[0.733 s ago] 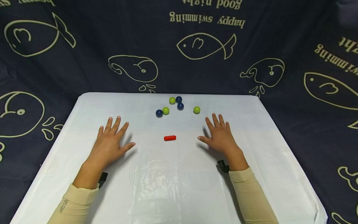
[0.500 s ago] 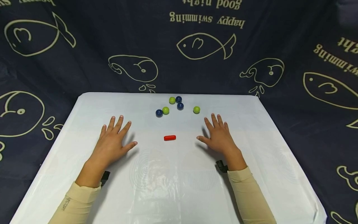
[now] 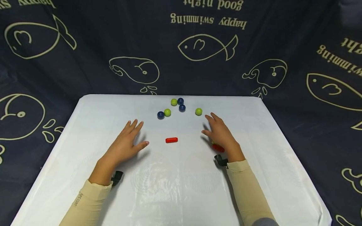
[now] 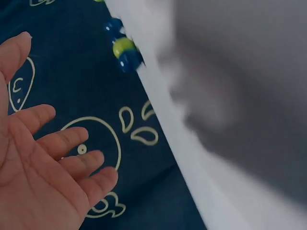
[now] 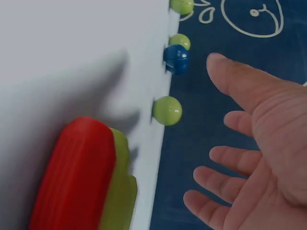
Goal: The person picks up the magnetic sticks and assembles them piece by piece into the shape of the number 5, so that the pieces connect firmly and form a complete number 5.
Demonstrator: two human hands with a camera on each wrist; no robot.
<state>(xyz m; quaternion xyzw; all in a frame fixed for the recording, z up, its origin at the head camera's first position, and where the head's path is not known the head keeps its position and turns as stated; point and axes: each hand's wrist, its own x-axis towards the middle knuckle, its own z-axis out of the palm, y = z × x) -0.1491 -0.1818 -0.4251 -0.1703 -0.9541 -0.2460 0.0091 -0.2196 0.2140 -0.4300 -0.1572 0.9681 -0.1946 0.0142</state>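
My left hand (image 3: 124, 146) is held over the left part of the white table, fingers loosely straight and thumb apart, holding nothing. Its palm (image 4: 38, 182) faces its wrist camera. To the right of it lies a short red stick-like block (image 3: 171, 140). My right hand (image 3: 221, 133) hovers on the other side, fingers relaxed and slightly bent, with nothing gripped. Partly hidden beneath it is a ridged red and yellow-green object (image 3: 218, 147), large in the right wrist view (image 5: 79, 177). A green ball (image 3: 199, 111) sits just beyond the right fingertips.
Toward the table's far edge are more glossy balls, among them a green one (image 3: 167, 112) beside a dark blue one (image 3: 160, 115). A dark cloth (image 3: 181, 75) with fish drawings hangs behind. A grey rounded shape (image 3: 265, 222) overlaps the right sleeve at the bottom.
Both hands have moved inward, the left one farther to the right. The right fingers have bent a little. The red and green object under the right hand and the grey shape have come into view.
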